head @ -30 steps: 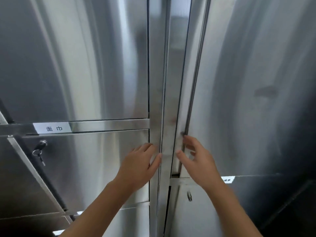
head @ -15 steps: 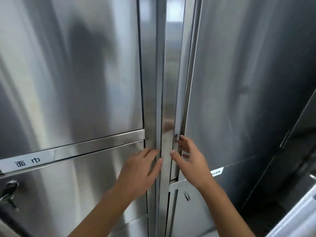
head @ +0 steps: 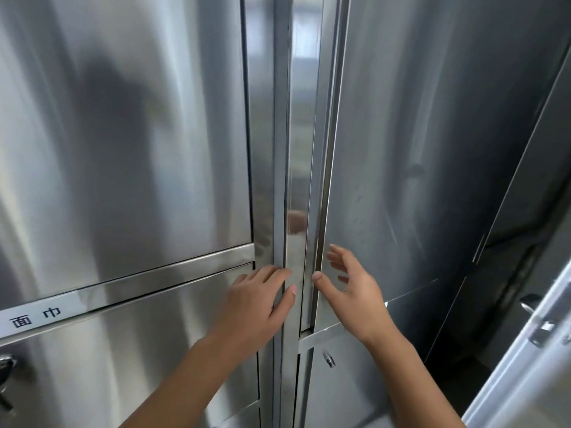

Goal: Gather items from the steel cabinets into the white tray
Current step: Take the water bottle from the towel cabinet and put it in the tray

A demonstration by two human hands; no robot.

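opening step: left hand flat against the steel cabinets' centre post, right hand splayed and empty at the right door edge, white tray out of view; next, probably hook fingers behind that edge and pull.

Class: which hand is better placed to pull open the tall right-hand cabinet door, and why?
Right, probably. The right hand has its thumb at the free edge of the tall door, fingers spread over its face. The left hand lies flat against the left cabinet.
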